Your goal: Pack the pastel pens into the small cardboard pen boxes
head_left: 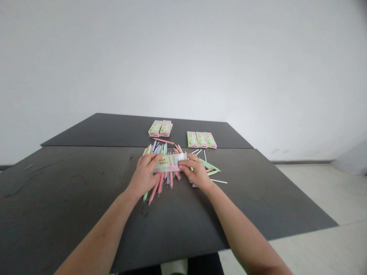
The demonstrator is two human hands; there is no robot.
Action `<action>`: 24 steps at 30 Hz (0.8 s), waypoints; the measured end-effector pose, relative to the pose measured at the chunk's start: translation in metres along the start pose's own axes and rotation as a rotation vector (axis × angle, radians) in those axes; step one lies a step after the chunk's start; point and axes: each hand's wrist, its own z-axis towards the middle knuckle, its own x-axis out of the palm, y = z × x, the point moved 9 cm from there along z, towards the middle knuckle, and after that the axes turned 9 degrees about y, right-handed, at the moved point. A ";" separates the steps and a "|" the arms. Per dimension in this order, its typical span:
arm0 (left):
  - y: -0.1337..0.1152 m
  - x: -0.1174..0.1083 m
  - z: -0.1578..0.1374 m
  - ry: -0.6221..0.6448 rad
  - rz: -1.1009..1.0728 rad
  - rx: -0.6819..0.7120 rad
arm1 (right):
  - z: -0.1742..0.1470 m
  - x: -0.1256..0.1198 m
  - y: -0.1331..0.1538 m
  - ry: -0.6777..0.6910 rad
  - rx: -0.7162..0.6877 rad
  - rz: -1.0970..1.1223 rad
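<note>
Above a heap of pens, I hold a small pink, yellow and green printed box (167, 163) lengthwise between both hands. My left hand (146, 172) is closed around its left end. At the right end, where a whitish flap or edge shows, the fingers of my right hand (195, 170) pinch the box; a ring is on one finger. Beneath lie many slim pens (160, 186) in pink, green and blue, partly hidden by the box and hands. More green pens (212, 167) and thin white sticks (219, 181) stick out beyond my right hand.
Farther back, stacked printed boxes (155, 128) stand left of centre, and a row of three similar boxes (202, 139) lies to the right. One pink pen (163, 141) lies crosswise behind the heap. The dark table (86, 183) ends before a pale wall.
</note>
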 end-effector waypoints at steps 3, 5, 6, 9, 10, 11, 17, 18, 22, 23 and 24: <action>-0.001 0.000 0.000 0.009 0.006 0.003 | 0.000 0.002 0.001 0.014 0.012 0.001; -0.001 0.000 0.000 0.012 0.007 -0.002 | 0.000 0.002 0.002 0.011 0.007 0.014; -0.001 0.000 0.000 0.013 0.005 -0.005 | 0.000 0.002 0.001 0.007 0.004 0.023; -0.002 0.000 0.001 0.012 0.000 -0.004 | -0.003 0.002 -0.006 -0.016 0.039 0.044; -0.002 0.000 0.001 0.008 0.000 -0.003 | -0.004 0.002 -0.010 -0.022 0.062 0.052; -0.002 0.000 0.000 0.003 0.002 -0.002 | -0.005 0.003 -0.014 -0.026 0.084 0.060; -0.002 0.000 0.000 0.004 0.014 0.002 | -0.007 0.007 -0.017 -0.001 0.081 0.089; -0.002 0.000 0.000 0.005 0.017 0.003 | -0.006 0.006 -0.016 0.001 0.070 0.071; -0.002 0.001 0.001 0.012 0.019 0.004 | -0.004 0.003 -0.005 -0.002 -0.011 0.021; -0.001 0.002 0.001 0.015 0.019 0.003 | -0.003 0.003 -0.002 -0.004 -0.030 0.018; -0.001 0.002 0.002 0.016 0.019 0.003 | -0.003 0.002 -0.001 -0.008 -0.046 0.014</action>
